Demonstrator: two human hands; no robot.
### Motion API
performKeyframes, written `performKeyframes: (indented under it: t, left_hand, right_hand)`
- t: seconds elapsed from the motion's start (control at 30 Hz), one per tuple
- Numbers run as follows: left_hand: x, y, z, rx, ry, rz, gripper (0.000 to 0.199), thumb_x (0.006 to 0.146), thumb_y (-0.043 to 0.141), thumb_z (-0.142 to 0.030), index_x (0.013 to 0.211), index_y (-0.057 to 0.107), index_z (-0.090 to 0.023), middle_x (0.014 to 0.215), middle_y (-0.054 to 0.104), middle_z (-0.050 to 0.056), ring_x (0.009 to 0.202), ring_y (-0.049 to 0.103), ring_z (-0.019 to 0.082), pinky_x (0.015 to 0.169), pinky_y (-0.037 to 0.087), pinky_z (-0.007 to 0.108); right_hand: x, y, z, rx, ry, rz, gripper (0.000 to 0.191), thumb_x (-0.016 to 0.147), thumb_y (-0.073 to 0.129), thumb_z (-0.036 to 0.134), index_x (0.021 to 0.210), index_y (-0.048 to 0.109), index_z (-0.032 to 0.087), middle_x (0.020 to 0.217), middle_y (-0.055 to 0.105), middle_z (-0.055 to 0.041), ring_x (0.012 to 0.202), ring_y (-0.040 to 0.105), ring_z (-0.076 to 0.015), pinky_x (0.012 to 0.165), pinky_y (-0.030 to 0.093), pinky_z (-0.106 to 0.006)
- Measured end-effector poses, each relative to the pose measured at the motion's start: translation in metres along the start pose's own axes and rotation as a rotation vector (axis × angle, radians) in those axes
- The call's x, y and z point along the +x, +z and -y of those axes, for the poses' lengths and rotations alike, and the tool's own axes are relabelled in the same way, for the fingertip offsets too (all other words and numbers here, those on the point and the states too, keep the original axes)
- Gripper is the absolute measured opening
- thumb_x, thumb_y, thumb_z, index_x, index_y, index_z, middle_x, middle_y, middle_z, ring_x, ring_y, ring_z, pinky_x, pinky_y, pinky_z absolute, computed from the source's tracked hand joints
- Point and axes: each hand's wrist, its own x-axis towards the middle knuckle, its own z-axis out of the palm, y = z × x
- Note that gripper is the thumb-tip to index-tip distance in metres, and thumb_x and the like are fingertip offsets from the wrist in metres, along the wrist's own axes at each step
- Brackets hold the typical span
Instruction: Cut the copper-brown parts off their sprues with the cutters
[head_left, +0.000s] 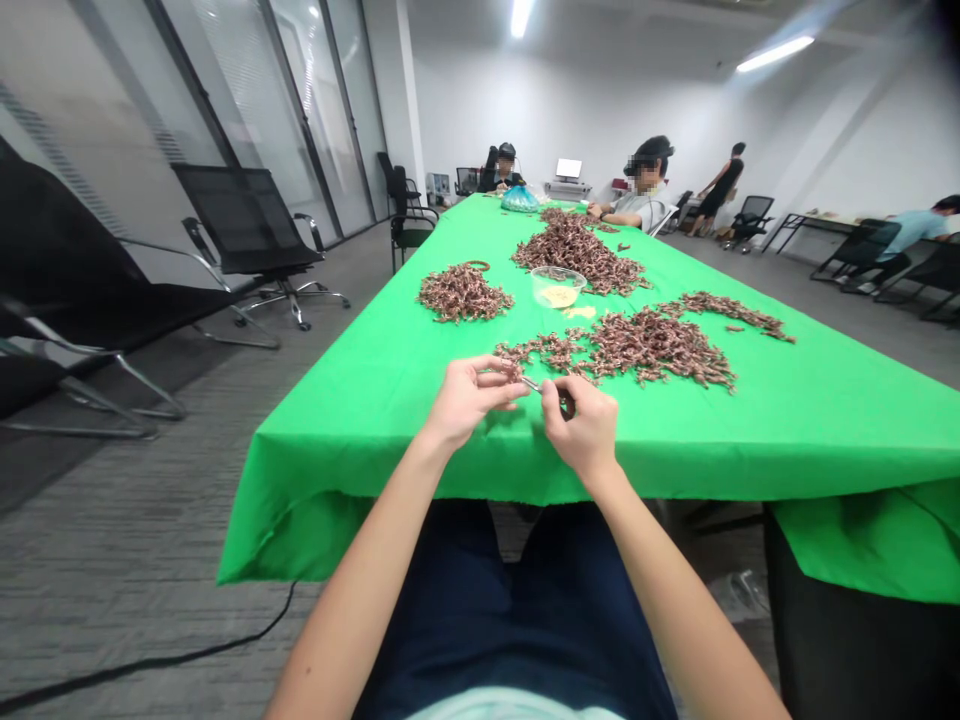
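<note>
First, in the head view, left hand [459,402]: thumb and fingers were pinched on a small, knobbly, reddish-brown piece [514,370], over the near part of the green cloth-covered surface [360,400].
Right hand [586,422]: was clamped around a slim silver metal tool [532,385] with a dark looped handle.
Tool tip: pointed toward the pinched piece, right by the left fingertips; whether it touched could not be told.
Near reddish-brown heap [656,345]: many similar knobbly pieces lay spread just beyond both hands, thinning toward the left one.
Clear round plastic tub [538,285]: stood behind that heap with pale yellow bits inside; pale yellow crumbs [580,312] lay just beside it.
Rounded reddish-brown mound [461,293]: lay left of the tub, a brown ring [478,265] by its far edge.
Large reddish-brown pile [566,245]: spread behind the tub.
Bluish plastic bag [520,199]: rested near the surface's far end.
Co-worker in pale grey top [637,208]: sat along the right side.
</note>
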Motion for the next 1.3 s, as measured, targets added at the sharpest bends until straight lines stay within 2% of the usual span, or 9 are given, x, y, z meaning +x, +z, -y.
performKeyframes:
  t: [0.17, 0.47, 0.73, 1.03, 1.3]
  left_hand:
    - [-0.001, -0.001, 0.001, 0.011, -0.028, 0.048, 0.043, 0.064, 0.091, -0.027, 0.095, 0.067, -0.011, 0.088, 0.077, 0.01, 0.076, 0.074, 0.019, 0.062, 0.058, 0.024]
    - [-0.001, -0.001, 0.001, -0.003, -0.036, 0.086, 0.043, 0.063, 0.092, -0.027, 0.094, 0.065, -0.012, 0.086, 0.076, 0.007, 0.076, 0.073, 0.019, 0.063, 0.059, 0.024]
    - [-0.003, 0.002, -0.001, -0.058, -0.005, 0.183, 0.038, 0.076, 0.084, -0.029, 0.102, 0.063, -0.011, 0.095, 0.076, 0.01, 0.09, 0.074, 0.022, 0.078, 0.062, 0.031]
    - [-0.004, 0.002, -0.004, -0.04, -0.033, 0.152, 0.041, 0.075, 0.085, -0.028, 0.104, 0.061, -0.011, 0.094, 0.077, 0.01, 0.091, 0.075, 0.022, 0.072, 0.062, 0.028]
    - [-0.005, 0.003, -0.005, -0.026, -0.045, 0.156, 0.04, 0.073, 0.086, -0.03, 0.098, 0.061, -0.013, 0.088, 0.077, 0.008, 0.084, 0.075, 0.021, 0.07, 0.062, 0.028]
  right_hand:
    - [-0.007, 0.009, -0.003, -0.163, -0.09, -0.036, 0.031, 0.099, 0.049, 0.041, 0.085, 0.062, 0.017, 0.073, 0.064, -0.0053, 0.067, 0.057, -0.0165, 0.066, 0.04, -0.028]
    - [-0.007, 0.01, -0.002, -0.238, -0.131, -0.035, 0.031, 0.101, 0.047, 0.039, 0.087, 0.061, 0.016, 0.075, 0.064, -0.0066, 0.07, 0.058, -0.0178, 0.066, 0.04, -0.029]
    - [-0.009, 0.011, -0.002, -0.309, -0.157, -0.088, 0.025, 0.1, 0.048, 0.035, 0.089, 0.061, 0.016, 0.074, 0.063, -0.0073, 0.072, 0.057, -0.0193, 0.065, 0.039, -0.03]
    - [-0.012, 0.013, -0.005, -0.344, -0.189, -0.121, 0.02, 0.098, 0.052, 0.035, 0.091, 0.059, 0.017, 0.076, 0.063, -0.007, 0.072, 0.055, -0.0201, 0.064, 0.038, -0.032]
    - [-0.015, 0.014, -0.005, -0.333, -0.17, -0.114, 0.02, 0.099, 0.051, 0.035, 0.093, 0.059, 0.017, 0.077, 0.064, -0.0079, 0.073, 0.057, -0.0204, 0.064, 0.039, -0.032]
